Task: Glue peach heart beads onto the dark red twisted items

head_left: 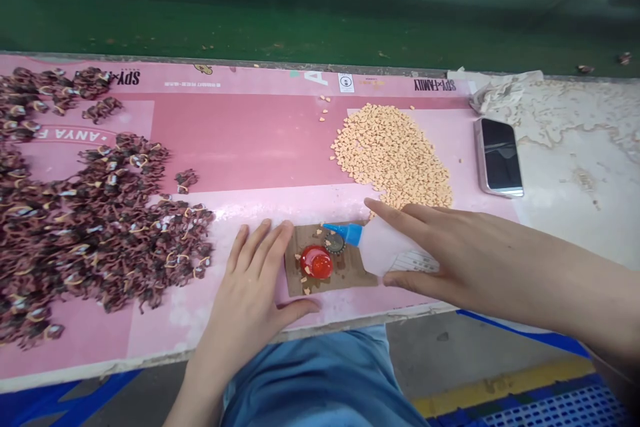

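My right hand (450, 247) grips a white squeeze bottle (377, 247), tipped on its side. Its blue nozzle (345, 233) points left, with the tip above or at a small dark crown cap (335, 243); whether they touch I cannot tell. Both are over a brown cardboard piece (350, 270). A shiny red round object (317, 262) sits on the cardboard beside the cap, with a few tan bits around it. My left hand (250, 287) lies with fingers outstretched at the cardboard's left edge, holding nothing.
A pile of small tan pieces (395, 153) lies beyond the bottle. Many dark brown, tangled-looking small items (100, 227) cover the left of the pink printed sheet (240, 127). A phone (500, 157) and crumpled paper (500, 95) are at right. A green belt (250, 20) runs behind.
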Tool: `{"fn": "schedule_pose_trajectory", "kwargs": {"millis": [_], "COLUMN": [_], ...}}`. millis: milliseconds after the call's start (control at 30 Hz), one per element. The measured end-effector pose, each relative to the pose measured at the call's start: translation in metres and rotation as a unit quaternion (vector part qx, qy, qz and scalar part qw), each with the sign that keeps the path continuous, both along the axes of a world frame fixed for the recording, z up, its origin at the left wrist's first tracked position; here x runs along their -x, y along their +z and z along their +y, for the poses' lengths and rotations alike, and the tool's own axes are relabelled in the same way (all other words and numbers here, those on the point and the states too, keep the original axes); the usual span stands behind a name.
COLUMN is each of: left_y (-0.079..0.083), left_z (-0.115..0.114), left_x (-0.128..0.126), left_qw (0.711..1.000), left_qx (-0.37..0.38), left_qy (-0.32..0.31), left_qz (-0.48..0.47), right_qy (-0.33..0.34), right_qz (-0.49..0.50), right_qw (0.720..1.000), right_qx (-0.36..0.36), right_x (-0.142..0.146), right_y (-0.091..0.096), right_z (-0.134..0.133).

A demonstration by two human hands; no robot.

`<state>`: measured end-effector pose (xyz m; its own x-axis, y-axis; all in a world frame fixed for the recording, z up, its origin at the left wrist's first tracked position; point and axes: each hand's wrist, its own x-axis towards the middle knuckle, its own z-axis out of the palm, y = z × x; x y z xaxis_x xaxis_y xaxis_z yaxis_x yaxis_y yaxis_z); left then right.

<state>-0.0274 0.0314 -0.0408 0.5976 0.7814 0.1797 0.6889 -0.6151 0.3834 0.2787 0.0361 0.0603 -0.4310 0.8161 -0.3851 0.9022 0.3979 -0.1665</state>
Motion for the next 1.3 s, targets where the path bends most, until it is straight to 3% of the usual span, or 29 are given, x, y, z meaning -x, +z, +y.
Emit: {"fn": "schedule_pose_trajectory", "kwargs": {"millis": [433,533,867,1100,1300], "left_y": [0.001,0.000,0.000,-0.001,-0.001], "left_z": [0.001,0.000,0.001,0.001,0.000], "left_x": [0.000,0.000,0.000,0.001,0.001], "left_qw": [1.000,1.000,1.000,1.000,1.000], "left_qx": [-0.016,-0.016,-0.009,-0.011,0.008], "left_qy": [-0.003,-0.005,-0.002,-0.007,-0.005], "left_qz": [0.011,0.013,0.009,0.006,-0.004], "right_qy": [0.062,0.082,0.171,0.106,0.034], "right_qz": [-0.002,-0.030,-0.129,-0.041,0.032], "right_qw": [0.995,0.990,0.966,0.990,0.999], "right_qx": [-0.071,-0.111,-0.146,-0.086,-0.011], "right_x": [0.008,0.013,0.021,0.000,-0.015], "right_y": [-0.002,-0.005,-0.002,-0.003,0.006], "right_z": [-0.001,0.004,0.006,-0.001,0.004]}}
